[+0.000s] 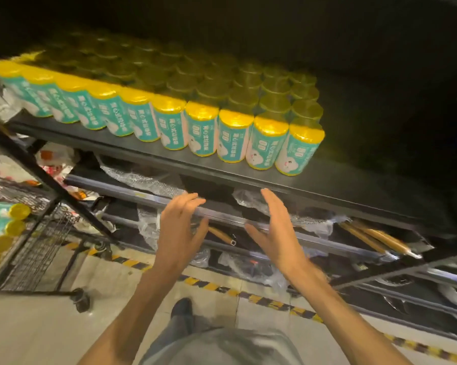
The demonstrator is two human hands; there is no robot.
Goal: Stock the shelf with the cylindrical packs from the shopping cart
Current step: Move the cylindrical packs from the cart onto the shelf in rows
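Grey shirt front at bottom edge, nearest the lens; a dark shoe below on the pale tile floor. Far left: wire shopping cart on castors, several cylindrical packs lying in it, yellow ends facing out. Both forearms reach up from the shirt. Left hand spread, fingers loosely extended, holding nothing, in front of the lower rail. Right hand likewise spread, palm turned inward, nothing held, near the left hand but apart from it. Above both: dark shelf carrying upright yellow-topped, teal-labelled packs, front row running left to right along the edge, further rows behind fading into shadow. Below the shelf, plastic-wrapped goods, blurred. Yellow-black hazard tape runs across the floor at the rack's foot.
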